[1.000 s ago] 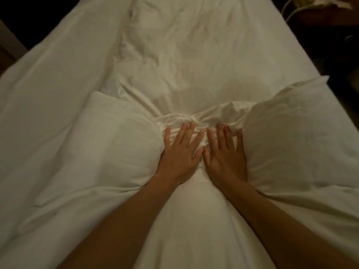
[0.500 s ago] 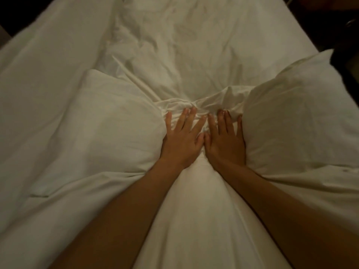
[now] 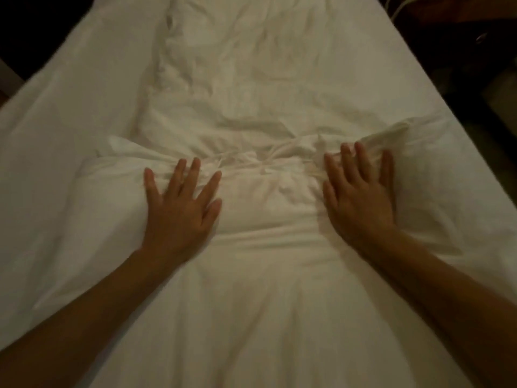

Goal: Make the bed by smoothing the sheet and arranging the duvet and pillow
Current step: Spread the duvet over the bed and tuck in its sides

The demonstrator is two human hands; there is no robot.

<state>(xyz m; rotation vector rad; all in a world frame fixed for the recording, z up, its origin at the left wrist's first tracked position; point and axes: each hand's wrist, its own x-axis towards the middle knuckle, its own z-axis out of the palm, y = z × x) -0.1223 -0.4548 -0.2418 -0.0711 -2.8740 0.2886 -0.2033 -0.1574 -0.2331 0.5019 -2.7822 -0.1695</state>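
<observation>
The bed (image 3: 414, 65) fills my view, its sheet (image 3: 64, 130) fairly flat on both sides and the duvet (image 3: 251, 79) rumpled down the middle. Nearest me a padded bulk (image 3: 268, 208) runs across; pillow or folded duvet, I cannot tell. Left hand (image 3: 179, 211) and right hand (image 3: 361, 203) press flat on it, well apart, each grip spread, holding nothing. My worry: pushing outward may pack the bunched ridge (image 3: 265, 161) into harder creases, as cloth gathers ahead of the fingertips.

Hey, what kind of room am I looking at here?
Probably a bedroom: a wide white sheet, a rumpled duvet lying down its middle, and what looks like a dark bedside table at the right edge.
</observation>
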